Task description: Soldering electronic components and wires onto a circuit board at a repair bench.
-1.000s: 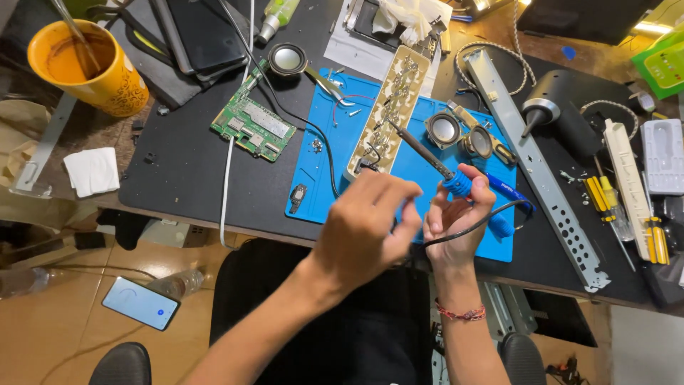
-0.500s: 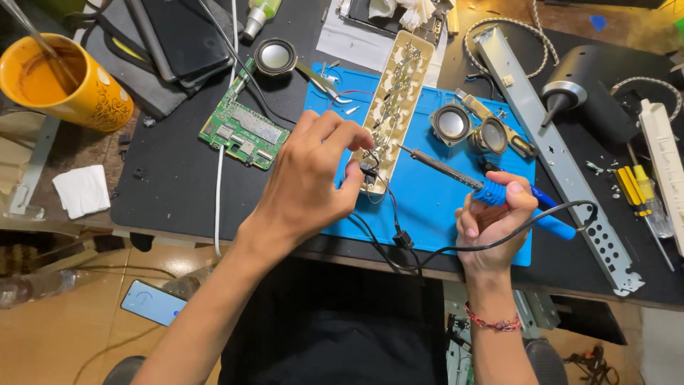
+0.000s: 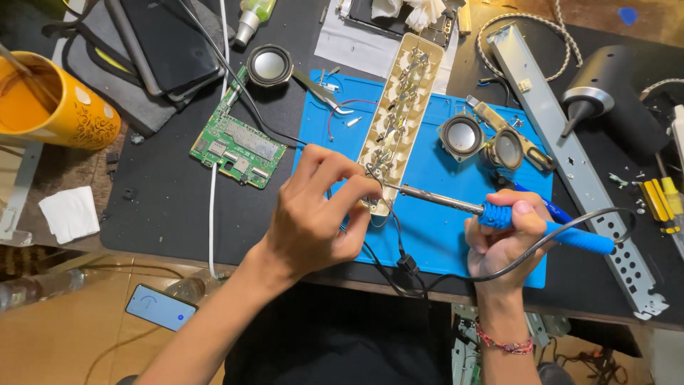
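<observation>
My right hand [image 3: 502,239] grips a blue-handled soldering iron [image 3: 541,224], its metal tip reaching left to the near end of a long cream power-strip casing [image 3: 402,107] with metal contacts inside. My left hand [image 3: 313,214] pinches something thin at that same end, fingertips touching the casing beside the iron's tip; what it pinches is too small to tell. The casing lies on a blue work mat [image 3: 434,228]. A black cable [image 3: 399,260] runs from under my left hand off the desk's near edge.
A green circuit board [image 3: 239,146] lies left of the mat, with a white cable [image 3: 212,214] beside it. Two small round speakers [image 3: 481,142] sit on the mat's right part. A perforated metal bar [image 3: 570,157], an orange mug [image 3: 50,103] and a phone [image 3: 160,306] on the floor are around.
My left hand moved up onto the casing's near end and settled there. My right hand swung the soldering iron so its tip now meets the same spot. The view moved closer.
</observation>
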